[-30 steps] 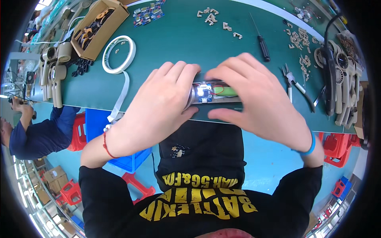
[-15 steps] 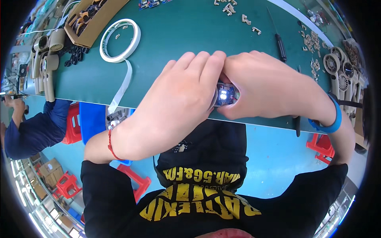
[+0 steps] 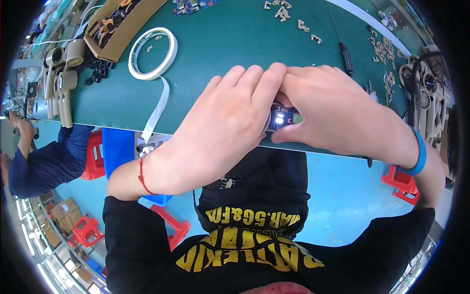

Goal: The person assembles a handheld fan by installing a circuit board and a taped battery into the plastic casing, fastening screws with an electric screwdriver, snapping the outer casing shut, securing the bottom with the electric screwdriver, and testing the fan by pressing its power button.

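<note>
My left hand [image 3: 223, 127] and my right hand [image 3: 338, 112] are cupped together over the near edge of the green table [image 3: 230, 44]. Between them they grip a small dark electronic part [image 3: 281, 119] with a bright white light glowing on it. Most of the part is hidden by my fingers. A red string is on my left wrist, a blue band on my right wrist.
A roll of white tape [image 3: 152, 53] with a loose strip lies to the left. A cardboard box of parts [image 3: 122, 22] and tan plastic housings [image 3: 61, 81] sit far left. A screwdriver [image 3: 345, 49] and more tan housings [image 3: 428, 103] lie right. Another person's sleeve [image 3: 46, 164] is below left.
My hands have closed in tighter around the small part and shifted slightly right; less of the part shows now than a second ago.
</note>
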{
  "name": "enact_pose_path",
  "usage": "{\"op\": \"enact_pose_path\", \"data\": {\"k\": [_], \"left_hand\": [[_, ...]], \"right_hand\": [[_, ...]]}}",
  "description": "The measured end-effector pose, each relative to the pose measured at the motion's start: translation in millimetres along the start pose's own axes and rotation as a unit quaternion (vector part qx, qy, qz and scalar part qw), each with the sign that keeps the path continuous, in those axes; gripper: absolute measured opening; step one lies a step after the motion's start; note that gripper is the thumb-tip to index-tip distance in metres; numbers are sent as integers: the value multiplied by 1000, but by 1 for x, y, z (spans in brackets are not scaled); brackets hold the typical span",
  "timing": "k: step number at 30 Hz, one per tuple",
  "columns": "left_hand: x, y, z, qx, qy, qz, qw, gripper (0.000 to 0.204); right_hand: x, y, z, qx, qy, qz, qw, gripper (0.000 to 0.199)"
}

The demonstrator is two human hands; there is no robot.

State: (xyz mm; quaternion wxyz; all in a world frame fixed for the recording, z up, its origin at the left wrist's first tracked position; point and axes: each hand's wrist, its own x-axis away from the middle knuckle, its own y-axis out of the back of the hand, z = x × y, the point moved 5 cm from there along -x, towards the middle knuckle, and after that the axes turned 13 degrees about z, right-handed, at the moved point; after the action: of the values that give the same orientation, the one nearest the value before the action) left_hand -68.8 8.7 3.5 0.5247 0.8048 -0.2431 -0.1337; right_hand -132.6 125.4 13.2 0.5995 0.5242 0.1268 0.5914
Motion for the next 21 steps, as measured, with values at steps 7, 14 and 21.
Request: {"op": "enact_pose_path", "data": {"k": [7,14,21], "left_hand": [[2,5,-1,57,-6,-8,998,80],[-1,5,-2,39,-47,-32,998,43],[-3,4,-2,-2,-93,-28,995,49]], "right_hand": [[27,-28,5,-81,-30,-142,986,51],[45,-54,10,-94,-67,-309,944,46],[48,-61,8,-111,-54,-356,926,48]]}}
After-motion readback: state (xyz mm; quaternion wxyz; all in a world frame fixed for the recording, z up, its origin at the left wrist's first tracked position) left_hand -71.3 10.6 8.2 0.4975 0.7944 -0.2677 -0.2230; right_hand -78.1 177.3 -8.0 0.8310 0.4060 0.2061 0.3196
